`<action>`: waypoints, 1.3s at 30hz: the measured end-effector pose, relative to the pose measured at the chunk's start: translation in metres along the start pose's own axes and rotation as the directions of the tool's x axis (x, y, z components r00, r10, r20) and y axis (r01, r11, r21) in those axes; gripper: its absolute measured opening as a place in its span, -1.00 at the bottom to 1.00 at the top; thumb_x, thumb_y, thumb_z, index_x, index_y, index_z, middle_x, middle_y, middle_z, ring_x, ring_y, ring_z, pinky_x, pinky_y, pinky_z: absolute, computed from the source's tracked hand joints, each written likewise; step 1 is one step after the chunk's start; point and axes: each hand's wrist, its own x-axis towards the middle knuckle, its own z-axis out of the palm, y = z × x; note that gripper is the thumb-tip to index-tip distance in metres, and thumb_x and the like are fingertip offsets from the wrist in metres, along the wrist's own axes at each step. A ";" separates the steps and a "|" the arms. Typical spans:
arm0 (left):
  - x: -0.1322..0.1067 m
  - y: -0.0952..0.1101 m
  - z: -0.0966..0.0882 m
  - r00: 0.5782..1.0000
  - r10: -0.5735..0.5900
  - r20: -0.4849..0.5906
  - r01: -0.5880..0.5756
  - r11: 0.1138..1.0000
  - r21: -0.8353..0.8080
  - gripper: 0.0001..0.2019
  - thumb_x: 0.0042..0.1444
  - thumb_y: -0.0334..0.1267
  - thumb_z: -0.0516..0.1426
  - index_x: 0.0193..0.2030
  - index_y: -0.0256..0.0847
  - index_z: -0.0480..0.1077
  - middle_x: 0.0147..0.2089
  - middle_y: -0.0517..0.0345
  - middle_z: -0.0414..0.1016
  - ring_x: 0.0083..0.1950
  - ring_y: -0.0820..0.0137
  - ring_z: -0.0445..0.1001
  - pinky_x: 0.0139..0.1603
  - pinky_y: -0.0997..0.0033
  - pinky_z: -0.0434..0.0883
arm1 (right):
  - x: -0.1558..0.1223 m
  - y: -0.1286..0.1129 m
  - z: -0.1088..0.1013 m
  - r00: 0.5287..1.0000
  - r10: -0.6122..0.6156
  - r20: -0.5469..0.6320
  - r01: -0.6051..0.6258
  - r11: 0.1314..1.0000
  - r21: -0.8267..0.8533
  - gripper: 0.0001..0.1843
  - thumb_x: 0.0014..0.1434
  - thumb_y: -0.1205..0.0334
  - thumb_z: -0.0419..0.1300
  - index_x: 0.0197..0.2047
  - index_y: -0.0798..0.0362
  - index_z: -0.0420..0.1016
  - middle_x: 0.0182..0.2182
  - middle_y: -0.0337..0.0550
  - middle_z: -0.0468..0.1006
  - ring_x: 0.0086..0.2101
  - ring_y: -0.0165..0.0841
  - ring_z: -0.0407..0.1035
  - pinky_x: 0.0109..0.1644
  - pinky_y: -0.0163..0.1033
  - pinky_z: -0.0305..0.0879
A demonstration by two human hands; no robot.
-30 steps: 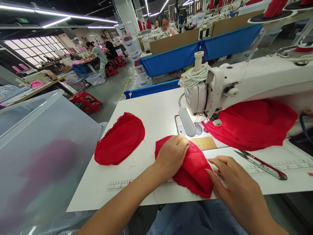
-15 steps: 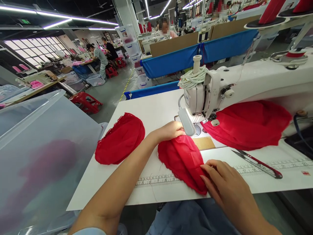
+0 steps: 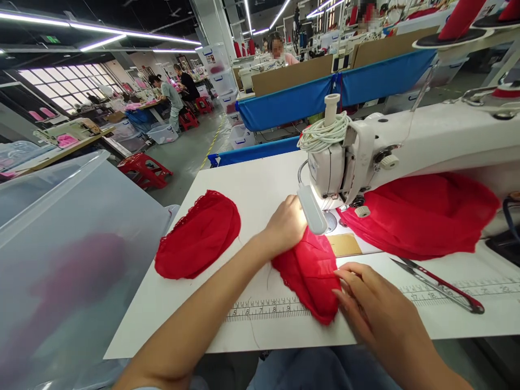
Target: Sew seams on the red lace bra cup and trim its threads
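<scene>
A piece of red fabric [image 3: 311, 276] with a scalloped edge lies in front of the sewing machine [image 3: 331, 162]. On its far end rests my left hand [image 3: 287, 223], fingers curled by the needle area and partly hidden behind the white lamp [image 3: 312, 208]. My right hand [image 3: 371, 298] pinches the near right edge between thumb and fingers. Another red fabric piece [image 3: 199, 235] with a lacy edge lies to the left on the white table. A larger red fabric piece [image 3: 422, 216] sits under the machine arm.
Red-handled scissors [image 3: 441, 284] lie at the right, beside a ruler scale [image 3: 272, 310] printed along the table's front. A translucent plastic bin [image 3: 81, 260] stands at the left. Blue cloth panels [image 3: 284, 103] hang behind, and co-workers sit or stand farther back.
My left hand has shifted and now covers more of the fabric's far end, with the fingers more curled. My right hand keeps its pinch. The whole view has tilted slightly.
</scene>
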 end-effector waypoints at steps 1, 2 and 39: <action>-0.007 0.008 0.002 1.000 -0.019 -0.013 0.019 1.000 -0.018 -0.83 0.13 -0.47 -0.03 -0.42 -0.18 0.25 -0.18 0.02 0.39 -0.07 0.23 0.31 0.02 0.19 0.33 | 0.002 0.002 0.000 1.000 0.020 -0.005 -0.020 1.000 0.011 -0.74 0.35 0.23 -0.05 -0.10 0.09 0.44 -0.21 -0.03 0.56 -0.33 -0.28 0.48 -0.33 -0.20 0.39; -0.013 0.015 0.005 0.999 -0.045 -0.009 0.044 0.998 -0.048 -0.84 0.17 -0.45 -0.04 -0.37 -0.18 0.28 -0.17 0.03 0.39 -0.08 0.24 0.33 0.00 0.21 0.34 | 0.004 0.004 0.000 0.999 0.030 -0.014 -0.030 0.999 0.021 -0.75 0.35 0.24 -0.05 -0.10 0.09 0.44 -0.21 -0.03 0.57 -0.31 -0.28 0.49 -0.31 -0.21 0.40; -0.040 0.031 0.023 0.983 -0.141 0.115 0.165 0.956 -0.242 -0.71 0.22 -0.43 0.02 -0.54 -0.21 0.13 -0.53 0.27 0.25 -0.49 0.48 0.19 -0.43 0.40 0.11 | 0.024 0.029 0.004 0.990 -0.125 0.061 0.129 0.989 -0.071 -0.62 0.18 0.50 -0.06 -0.03 0.13 0.46 -0.32 -0.12 0.54 -0.57 -0.42 0.32 -0.56 -0.30 0.13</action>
